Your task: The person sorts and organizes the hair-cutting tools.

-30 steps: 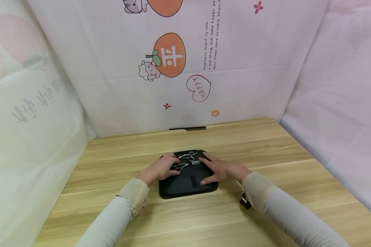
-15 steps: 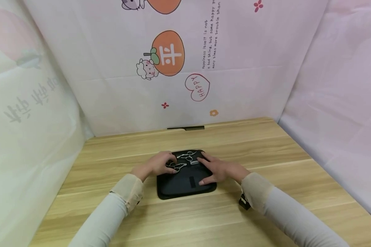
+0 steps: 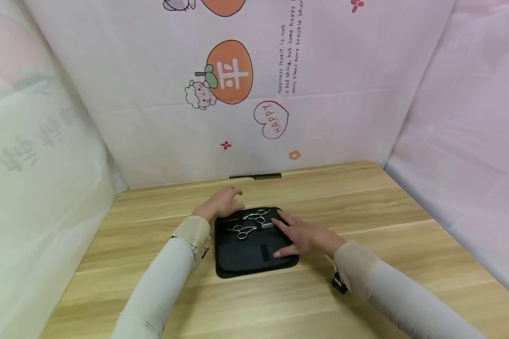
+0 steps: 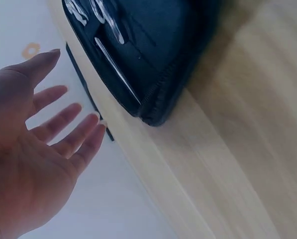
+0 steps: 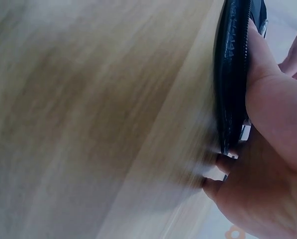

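Note:
A black zip case (image 3: 246, 259) lies open on the wooden table (image 3: 365, 212). Two pairs of silver scissors (image 3: 242, 230) (image 3: 258, 215) are held in its upper half. My left hand (image 3: 222, 203) hovers just past the case's far left corner, holding nothing. In the left wrist view that left hand (image 4: 44, 134) shows an open palm with straight, spread fingers, and the case (image 4: 153, 59) lies beyond it. My right hand (image 3: 299, 235) rests flat on the case's right side, fingers straight, thumb near its front corner. The right wrist view shows the case's zip edge (image 5: 230, 74) under that right hand (image 5: 267, 169).
A thin black strip (image 3: 256, 176) lies at the table's back edge. Printed cloth walls (image 3: 331, 94) close in the back and both sides. Bare tabletop stretches to the left, right and front of the case.
My left hand has lifted off the scissors and moved back to the case's far left corner, fingers now spread. My right hand has stayed on the case.

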